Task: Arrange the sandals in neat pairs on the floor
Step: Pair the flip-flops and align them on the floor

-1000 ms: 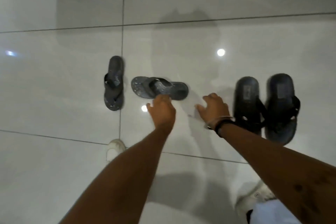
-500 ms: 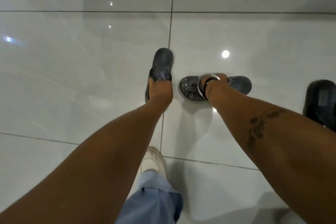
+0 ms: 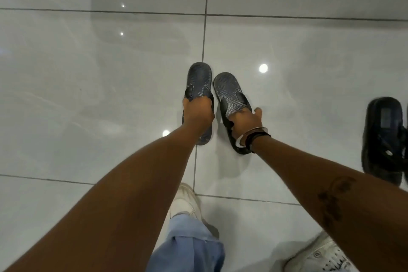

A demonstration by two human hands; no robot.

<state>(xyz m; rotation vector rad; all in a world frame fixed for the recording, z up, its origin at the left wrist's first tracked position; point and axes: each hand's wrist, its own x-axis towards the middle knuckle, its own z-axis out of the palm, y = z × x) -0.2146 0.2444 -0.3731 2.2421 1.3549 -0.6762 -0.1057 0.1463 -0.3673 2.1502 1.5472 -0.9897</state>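
Two dark patterned flip-flop sandals lie side by side on the glossy tile floor, toes pointing away from me. My left hand (image 3: 197,112) grips the left sandal (image 3: 199,77) over its strap and middle. My right hand (image 3: 245,120), with bangles at the wrist, holds the right sandal (image 3: 227,89) at its strap; this sandal tilts slightly to the left at the toe. A black sandal (image 3: 384,137) of another pair lies at the right edge, partly cut off.
The floor (image 3: 88,95) is made of large pale grey tiles with dark grout lines and light reflections. My white shoes (image 3: 185,201) (image 3: 324,256) and a blue trouser leg (image 3: 187,243) are near the bottom. A dark edge runs along the top.
My right hand has turned the right sandal from lying crosswise to lying lengthwise beside the left one. My left hand keeps its hold on the left sandal. The view shifted left.
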